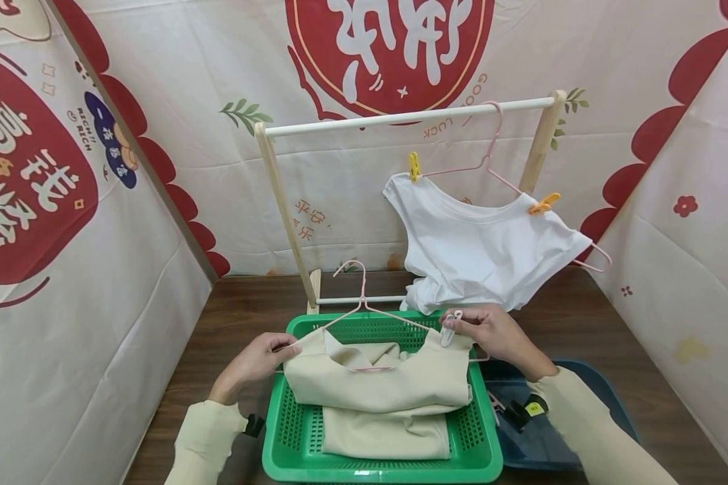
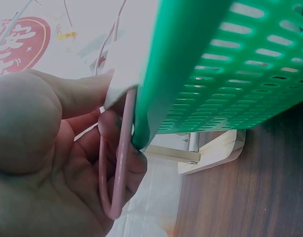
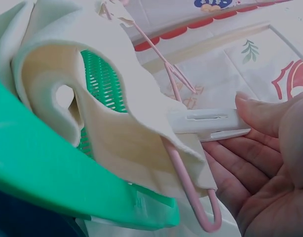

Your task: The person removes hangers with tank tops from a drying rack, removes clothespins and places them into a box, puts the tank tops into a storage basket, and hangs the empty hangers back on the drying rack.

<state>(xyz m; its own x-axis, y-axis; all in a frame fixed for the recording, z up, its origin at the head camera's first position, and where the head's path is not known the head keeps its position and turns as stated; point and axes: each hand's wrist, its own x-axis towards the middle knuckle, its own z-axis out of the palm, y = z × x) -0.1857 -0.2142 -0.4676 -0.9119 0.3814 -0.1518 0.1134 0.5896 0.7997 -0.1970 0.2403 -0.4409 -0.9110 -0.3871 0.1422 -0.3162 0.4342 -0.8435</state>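
Observation:
A cream sleeveless top (image 1: 376,387) lies over the green basket (image 1: 273,431), with a pink hanger (image 1: 364,303) inside its shoulders. At the left shoulder, my left hand (image 1: 257,364) pinches the cloth between thumb and fingers. The left wrist view shows the hanger's looped end (image 2: 119,173) sticking out against these fingers. My right hand (image 1: 491,333) pinches a white clothespin (image 1: 451,329) at the right shoulder. In the right wrist view, the clothespin (image 3: 206,123) has its front end on the shoulder cloth, beside the hanger arm (image 3: 183,180).
Behind the basket stands a rack with a white rail (image 1: 400,120) and wooden legs. A white top (image 1: 467,242) hangs there on a pink hanger, with a yellow clothespin (image 1: 414,166) and an orange clothespin (image 1: 544,203). A dark blue tray (image 1: 594,391) with clothespins sits right of the basket.

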